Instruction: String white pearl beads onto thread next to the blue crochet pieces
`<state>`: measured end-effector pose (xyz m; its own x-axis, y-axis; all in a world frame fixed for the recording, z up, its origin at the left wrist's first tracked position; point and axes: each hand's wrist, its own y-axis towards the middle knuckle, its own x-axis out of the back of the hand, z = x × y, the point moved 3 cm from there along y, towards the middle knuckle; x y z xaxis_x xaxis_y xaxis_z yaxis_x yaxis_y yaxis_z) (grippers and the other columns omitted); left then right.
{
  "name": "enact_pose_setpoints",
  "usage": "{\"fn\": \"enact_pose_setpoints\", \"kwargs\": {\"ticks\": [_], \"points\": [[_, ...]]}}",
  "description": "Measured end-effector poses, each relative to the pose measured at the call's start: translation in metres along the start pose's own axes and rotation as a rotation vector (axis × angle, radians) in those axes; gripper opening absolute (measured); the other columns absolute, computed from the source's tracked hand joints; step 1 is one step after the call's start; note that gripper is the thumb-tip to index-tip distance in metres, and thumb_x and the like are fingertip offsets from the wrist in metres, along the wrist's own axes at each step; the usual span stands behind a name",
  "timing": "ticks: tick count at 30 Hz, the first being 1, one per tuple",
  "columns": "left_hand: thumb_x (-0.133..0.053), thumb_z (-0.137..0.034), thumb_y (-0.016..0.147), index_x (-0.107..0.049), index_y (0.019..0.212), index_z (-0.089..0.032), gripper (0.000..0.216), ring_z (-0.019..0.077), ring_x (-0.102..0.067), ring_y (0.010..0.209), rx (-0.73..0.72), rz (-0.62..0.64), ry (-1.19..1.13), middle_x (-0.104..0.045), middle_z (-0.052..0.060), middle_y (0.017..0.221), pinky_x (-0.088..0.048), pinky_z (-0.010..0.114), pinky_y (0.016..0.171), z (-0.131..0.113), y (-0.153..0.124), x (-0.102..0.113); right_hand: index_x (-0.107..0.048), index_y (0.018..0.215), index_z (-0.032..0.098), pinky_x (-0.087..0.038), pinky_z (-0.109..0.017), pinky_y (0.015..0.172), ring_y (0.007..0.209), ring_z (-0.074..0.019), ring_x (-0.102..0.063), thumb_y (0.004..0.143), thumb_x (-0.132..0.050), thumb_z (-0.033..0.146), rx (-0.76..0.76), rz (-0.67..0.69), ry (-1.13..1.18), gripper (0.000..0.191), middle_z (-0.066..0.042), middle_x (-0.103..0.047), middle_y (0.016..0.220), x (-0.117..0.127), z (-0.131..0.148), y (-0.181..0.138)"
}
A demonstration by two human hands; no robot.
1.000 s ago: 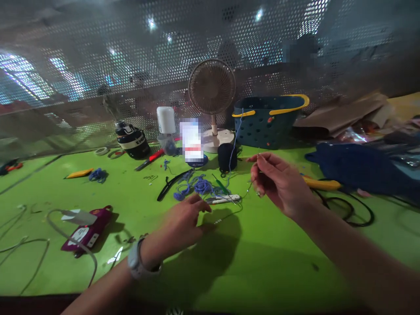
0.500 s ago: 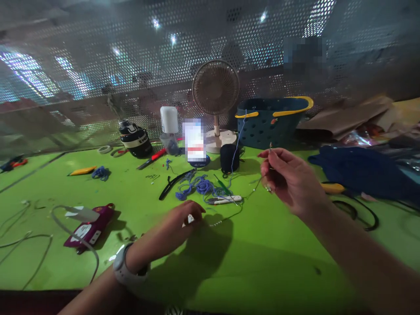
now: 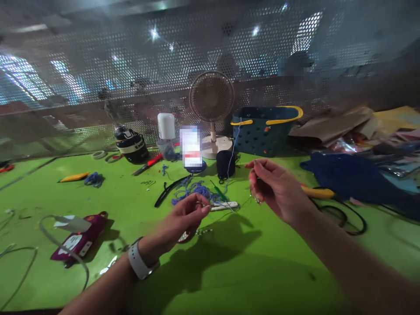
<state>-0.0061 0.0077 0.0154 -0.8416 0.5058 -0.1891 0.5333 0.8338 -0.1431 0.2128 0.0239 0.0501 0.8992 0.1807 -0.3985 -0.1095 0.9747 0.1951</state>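
My right hand [image 3: 277, 188] is raised over the green table [image 3: 262, 271] with thumb and forefinger pinched on a thin needle-like wire; a fine thread hangs from it toward the table. My left hand [image 3: 187, 216], with a pale watch on the wrist, hovers just above the table with its fingers pinched on the thread's lower end, where a small bead chain [image 3: 204, 232] dangles. Just beyond lie white snips [image 3: 225, 204], a green crochet hook [image 3: 218, 189] and a tangle of blue yarn [image 3: 193, 190].
A small fan [image 3: 211, 98], a dark yarn ball [image 3: 225, 164], a teal basket [image 3: 265, 129] and a black bottle [image 3: 131, 143] stand at the back by a perforated metal screen. A maroon pouch [image 3: 80, 238] and cables lie left; dark blue knitwear [image 3: 348, 177] and a black cord lie right.
My left hand has lifted off the table and pinched the thread, raising the bead chain. My right hand has shifted a little left and lower, still pinching the wire.
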Motion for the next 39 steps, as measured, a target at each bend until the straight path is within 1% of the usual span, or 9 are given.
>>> {"fn": "enact_pose_setpoints", "kwargs": {"ticks": [2, 6, 10, 15, 19, 24, 28, 34, 39], "points": [[-0.068, -0.041, 0.080, -0.057, 0.095, -0.019, 0.029, 0.0030, -0.025, 0.039, -0.025, 0.024, 0.100, -0.037, -0.010, 0.055, -0.020, 0.016, 0.034, -0.005, 0.004, -0.007, -0.068, 0.089, 0.019, -0.044, -0.013, 0.036, 0.042, -0.0049, -0.055, 0.088, -0.063, 0.027, -0.021, 0.050, -0.006, 0.010, 0.004, -0.062, 0.063, -0.009, -0.001, -0.001], [-0.065, -0.038, 0.083, -0.062, 0.106, -0.019, 0.031, 0.0055, -0.032, 0.048, -0.112, 0.038, 0.295, -0.041, -0.007, 0.060, -0.025, 0.019, 0.042, -0.006, 0.012, -0.017, -0.067, 0.088, 0.019, -0.047, -0.015, 0.038, 0.042, -0.0055, -0.056, 0.089, -0.062, 0.029, -0.063, 0.158, -0.016, 0.012, 0.004, -0.064, 0.064, -0.025, -0.003, -0.004], [-0.066, -0.039, 0.082, -0.063, 0.115, -0.020, 0.038, 0.0075, -0.036, 0.053, -0.177, 0.049, 0.371, -0.044, -0.006, 0.062, -0.029, 0.022, 0.048, 0.000, 0.021, -0.023, -0.067, 0.086, 0.018, -0.046, -0.015, 0.038, 0.041, -0.0053, -0.056, 0.088, -0.063, 0.032, -0.094, 0.178, -0.032, 0.014, 0.004, -0.064, 0.062, -0.030, -0.009, -0.005], [-0.068, -0.038, 0.080, -0.070, 0.097, -0.015, 0.029, 0.0118, -0.052, 0.069, -0.228, 0.062, 0.326, -0.061, 0.004, 0.082, -0.043, 0.027, 0.064, 0.000, 0.032, -0.030, -0.068, 0.086, 0.018, -0.048, -0.015, 0.042, 0.043, -0.0051, -0.057, 0.085, -0.066, 0.035, -0.118, 0.164, -0.032, 0.017, 0.004, -0.064, 0.062, -0.028, -0.011, -0.003], [-0.068, -0.033, 0.081, -0.067, 0.085, -0.012, 0.021, 0.0148, -0.057, 0.077, -0.236, 0.062, 0.247, -0.063, 0.006, 0.085, -0.046, 0.032, 0.075, 0.001, 0.037, -0.031, -0.069, 0.088, 0.018, -0.047, -0.016, 0.042, 0.044, -0.0055, -0.058, 0.084, -0.066, 0.037, -0.146, 0.161, -0.073, 0.020, 0.003, -0.065, 0.065, -0.023, -0.011, -0.001], [-0.062, -0.034, 0.086, -0.061, 0.085, -0.015, 0.019, 0.0140, -0.055, 0.082, -0.254, 0.063, 0.267, -0.059, 0.004, 0.087, -0.046, 0.031, 0.078, 0.001, 0.036, -0.029, -0.066, 0.092, 0.021, -0.044, -0.017, 0.038, 0.040, -0.0052, -0.054, 0.088, -0.061, 0.038, -0.150, 0.142, -0.147, 0.019, 0.005, -0.062, 0.063, -0.015, -0.017, 0.001], [-0.060, -0.033, 0.088, -0.058, 0.086, -0.015, 0.018, 0.0110, -0.053, 0.077, -0.246, 0.102, 0.163, -0.056, 0.003, 0.088, -0.047, 0.026, 0.072, -0.001, 0.035, -0.030, -0.064, 0.093, 0.019, -0.046, -0.019, 0.045, 0.045, -0.0066, -0.052, 0.087, -0.062, 0.035, -0.157, 0.155, -0.267, 0.017, 0.006, -0.057, 0.058, -0.014, -0.018, 0.002], [-0.058, -0.039, 0.087, -0.055, 0.085, -0.015, 0.025, 0.0071, -0.049, 0.056, -0.155, 0.083, 0.142, -0.060, 0.001, 0.078, -0.042, 0.019, 0.047, 0.001, 0.035, -0.028, -0.064, 0.096, 0.016, -0.043, -0.021, 0.053, 0.056, -0.0083, -0.053, 0.077, -0.067, 0.023, -0.223, 0.233, -0.571, 0.021, 0.004, -0.056, 0.063, -0.019, -0.012, 0.000], [-0.061, -0.042, 0.085, -0.056, 0.083, -0.015, 0.028, 0.0046, -0.044, 0.048, -0.143, 0.041, 0.184, -0.059, -0.001, 0.072, -0.037, 0.018, 0.042, 0.000, 0.035, -0.025, -0.066, 0.094, 0.015, -0.038, -0.024, 0.052, 0.057, -0.0107, -0.050, 0.076, -0.066, 0.025, -0.251, 0.282, -0.728, 0.021, 0.003, -0.053, 0.061, -0.015, -0.010, 0.001]]}}
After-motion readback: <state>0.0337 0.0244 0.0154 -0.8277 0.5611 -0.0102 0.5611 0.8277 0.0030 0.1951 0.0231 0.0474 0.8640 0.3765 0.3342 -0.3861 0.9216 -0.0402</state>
